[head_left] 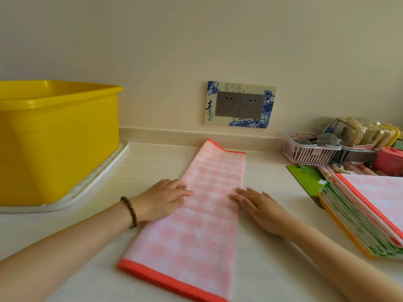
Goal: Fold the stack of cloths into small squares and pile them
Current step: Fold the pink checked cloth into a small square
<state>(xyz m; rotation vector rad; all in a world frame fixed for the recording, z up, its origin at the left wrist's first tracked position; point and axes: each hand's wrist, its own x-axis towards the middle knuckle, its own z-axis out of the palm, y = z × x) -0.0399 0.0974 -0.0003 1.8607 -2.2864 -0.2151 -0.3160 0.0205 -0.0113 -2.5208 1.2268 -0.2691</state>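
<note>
A pink checked cloth (202,216) with orange-red hems lies on the counter as a long narrow strip, running from the wall towards me. My left hand (165,196) rests flat on the strip's left edge near its middle, a beaded bracelet on the wrist. My right hand (259,207) lies flat on the strip's right edge, fingers straight and pointing left. A stack of unfolded cloths (368,216) with pink, green and yellow edges sits at the right, apart from both hands.
A big yellow plastic tub (56,136) stands on a white tray (96,182) at the left. A pink basket (309,152) with clutter, pens and a red container crowd the back right. A double wall socket (239,104) is behind the strip.
</note>
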